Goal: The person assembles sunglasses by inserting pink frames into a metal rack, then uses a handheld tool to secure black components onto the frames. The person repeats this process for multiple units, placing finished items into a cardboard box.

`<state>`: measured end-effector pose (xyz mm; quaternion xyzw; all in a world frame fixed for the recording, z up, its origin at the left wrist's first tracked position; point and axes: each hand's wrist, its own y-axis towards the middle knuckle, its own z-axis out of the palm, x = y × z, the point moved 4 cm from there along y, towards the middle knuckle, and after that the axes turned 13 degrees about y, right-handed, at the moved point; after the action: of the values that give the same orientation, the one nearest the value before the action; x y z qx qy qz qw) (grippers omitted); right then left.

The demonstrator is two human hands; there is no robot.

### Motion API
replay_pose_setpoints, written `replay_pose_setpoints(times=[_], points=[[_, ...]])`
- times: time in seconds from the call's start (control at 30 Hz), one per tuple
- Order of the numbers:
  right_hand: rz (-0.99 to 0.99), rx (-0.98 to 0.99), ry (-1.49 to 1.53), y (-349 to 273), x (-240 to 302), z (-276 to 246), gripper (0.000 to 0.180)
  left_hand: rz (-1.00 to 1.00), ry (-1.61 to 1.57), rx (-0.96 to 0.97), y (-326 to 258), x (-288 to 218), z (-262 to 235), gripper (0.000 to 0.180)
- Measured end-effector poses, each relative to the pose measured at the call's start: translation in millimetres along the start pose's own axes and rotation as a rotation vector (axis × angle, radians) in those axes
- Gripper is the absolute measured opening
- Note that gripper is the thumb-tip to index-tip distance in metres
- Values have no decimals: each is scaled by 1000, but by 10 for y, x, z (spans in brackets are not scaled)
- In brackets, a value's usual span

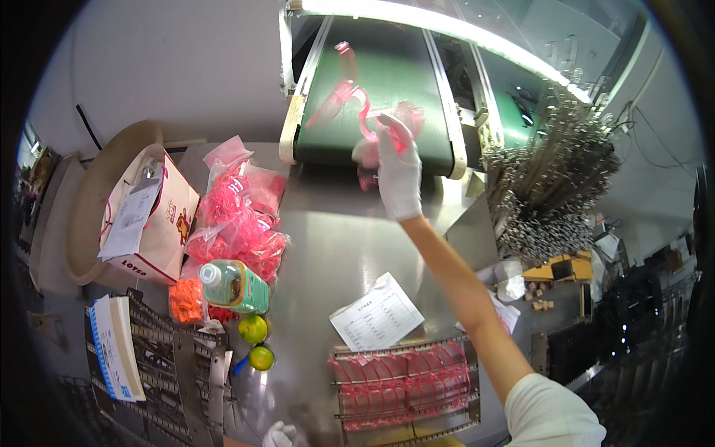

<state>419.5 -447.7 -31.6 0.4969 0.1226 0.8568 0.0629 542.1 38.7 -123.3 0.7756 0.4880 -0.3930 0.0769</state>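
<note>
— How far along are you?

— Judging by the green conveyor belt, just past the start. A few pink plastic pieces already lie on it, and my right hand, gloved in white, reaches over the belt's near end with its fingers closed on another pink piece at the belt's near right corner.

— And what's left?

— Most of it, I think. Well short of the belt, toward me, the wire rack is full of pink pieces. Left of the belt's near end, clear bags of pink pieces are unopened as far as I can see.

— Your other hand?

— My left hand is far from the belt, at the picture's bottom edge; gloved, mostly cut off, so I cannot tell its grip.
</note>
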Motion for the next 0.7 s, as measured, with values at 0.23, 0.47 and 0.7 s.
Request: replay_pose_setpoints(times=[0.23, 0.47, 0.7], points=[[112, 83, 13, -1357, 1541, 104, 39, 248, -336, 117, -13, -720, -115, 28], [100, 213, -2, -2124, 2410, 191, 48, 499, -601, 38, -218, -914, -251, 36], [218, 354, 165, -2772, 2939, 233, 44, 673, -607, 146, -510, -1480, -653, 29]])
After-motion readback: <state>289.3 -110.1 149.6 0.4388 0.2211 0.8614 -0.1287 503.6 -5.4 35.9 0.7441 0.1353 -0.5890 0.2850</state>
